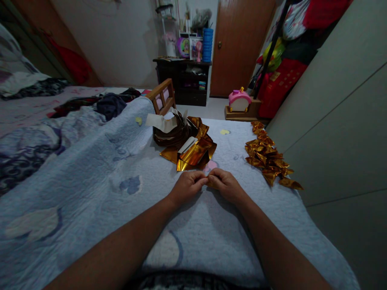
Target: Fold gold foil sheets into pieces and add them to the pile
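Observation:
My left hand point(188, 186) and my right hand point(224, 184) meet over the blue quilt, fingertips pinched together. Between them a small piece of gold foil paper point(211, 184) shows, mostly covered by my fingers. Just beyond the hands lies a loose pile of shiny gold foil sheets point(196, 151), some with pale backs turned up. Against its left side sits a round dark brown stack of paper point(171, 136) with white sheets point(161, 122) sticking out on top. Off to the right, several folded gold foil pieces point(266, 155) are heaped in a long row.
The blue quilt point(127, 217) covers the bed under everything. A wooden bed rail point(163, 96) stands at its far edge. A grey panel point(341, 121) rises along the right side. Crumpled clothes point(110, 105) lie at left. Farther off are a dark cabinet point(184, 94) and a pink toy point(239, 100).

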Demonstrator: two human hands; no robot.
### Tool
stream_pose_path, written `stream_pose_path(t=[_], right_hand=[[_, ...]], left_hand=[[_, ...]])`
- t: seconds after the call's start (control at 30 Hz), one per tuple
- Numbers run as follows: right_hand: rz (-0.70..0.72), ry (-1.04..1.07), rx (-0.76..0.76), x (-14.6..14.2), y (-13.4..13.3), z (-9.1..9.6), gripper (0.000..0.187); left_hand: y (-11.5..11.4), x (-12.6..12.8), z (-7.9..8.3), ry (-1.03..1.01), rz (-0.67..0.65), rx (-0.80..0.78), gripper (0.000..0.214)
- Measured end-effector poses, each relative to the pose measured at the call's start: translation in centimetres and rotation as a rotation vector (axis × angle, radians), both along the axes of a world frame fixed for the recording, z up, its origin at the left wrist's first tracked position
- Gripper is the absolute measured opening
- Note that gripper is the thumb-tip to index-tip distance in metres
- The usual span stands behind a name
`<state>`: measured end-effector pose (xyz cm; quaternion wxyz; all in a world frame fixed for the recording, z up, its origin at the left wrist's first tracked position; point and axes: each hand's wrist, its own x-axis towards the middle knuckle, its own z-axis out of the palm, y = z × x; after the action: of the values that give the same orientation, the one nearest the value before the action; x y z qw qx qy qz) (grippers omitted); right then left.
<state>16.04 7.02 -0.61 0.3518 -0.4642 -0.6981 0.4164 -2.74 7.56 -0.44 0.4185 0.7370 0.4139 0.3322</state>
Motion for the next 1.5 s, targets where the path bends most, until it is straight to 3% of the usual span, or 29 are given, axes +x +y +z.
stream_pose_path(t=[0.17, 0.4, 0.67, 1.0, 1.3, 1.5], right_hand=[[-0.025, 0.020, -0.063, -0.05, -0.08, 0.16, 0.019], [-0.030, -0.007, -0.016, 0.11, -0.04, 0.16, 0.020], [-0.011, 0.047, -0.082, -0.21, -0.14, 0.25, 0.023], [0.041, -0.025, -0.026, -0.01, -0.23, 0.55, 0.027], [0.038, -0.012, -0.064, -0.05, -0.34, 0.91, 0.027], [0.070, -0.062, -0.030, 0.04, -0.41, 0.94, 0.029]], left_hand=[[-0.12, 0.02, 0.30, -0.029, 0.034, -0.049, 0.030], [-0.05, -0.07, 0.10, -0.035, -0.012, -0.107, 0.032], [-0.21, -0.10, 0.17, -0.075, 0.033, -0.065, 0.028], [-0.16, -0.11, 0.00, -0.074, -0.017, -0.104, 0.033], [-0.10, -0.25, 0.33, -0.153, 0.096, -0.100, 0.034], [0.11, -0.20, -0.15, -0.181, 0.034, -0.164, 0.030]])
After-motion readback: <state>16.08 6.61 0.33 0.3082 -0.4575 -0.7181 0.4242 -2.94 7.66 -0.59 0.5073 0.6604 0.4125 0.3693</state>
